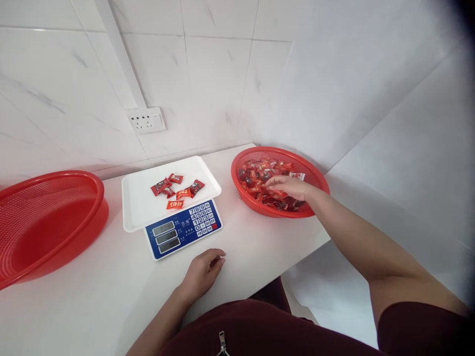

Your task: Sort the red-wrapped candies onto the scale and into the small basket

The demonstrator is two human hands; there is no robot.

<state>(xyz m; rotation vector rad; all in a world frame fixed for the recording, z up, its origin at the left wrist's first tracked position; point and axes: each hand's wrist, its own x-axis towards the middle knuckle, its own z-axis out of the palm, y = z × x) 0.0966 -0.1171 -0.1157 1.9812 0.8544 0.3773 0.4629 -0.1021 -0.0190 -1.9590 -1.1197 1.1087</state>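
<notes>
My right hand [287, 186] reaches into the red basket [326, 190] on the right, its fingers stretched out just over a heap of small wrapped candies [256, 174]. No candy shows clearly in its grasp. On the table in front of the scale, my left hand [203, 271] rests loosely curled, with nothing visible in it. The scale [185, 230] has a blue panel with keys and three displays. Several red and dark red wrapped candies [183, 193] lie on its white tray [139, 198].
A second red basket [98, 198] stands at the left, with no candies visible inside. The white table [237, 237] meets a tiled wall behind, where a socket [146, 120] is mounted. Another wall rises close on the right.
</notes>
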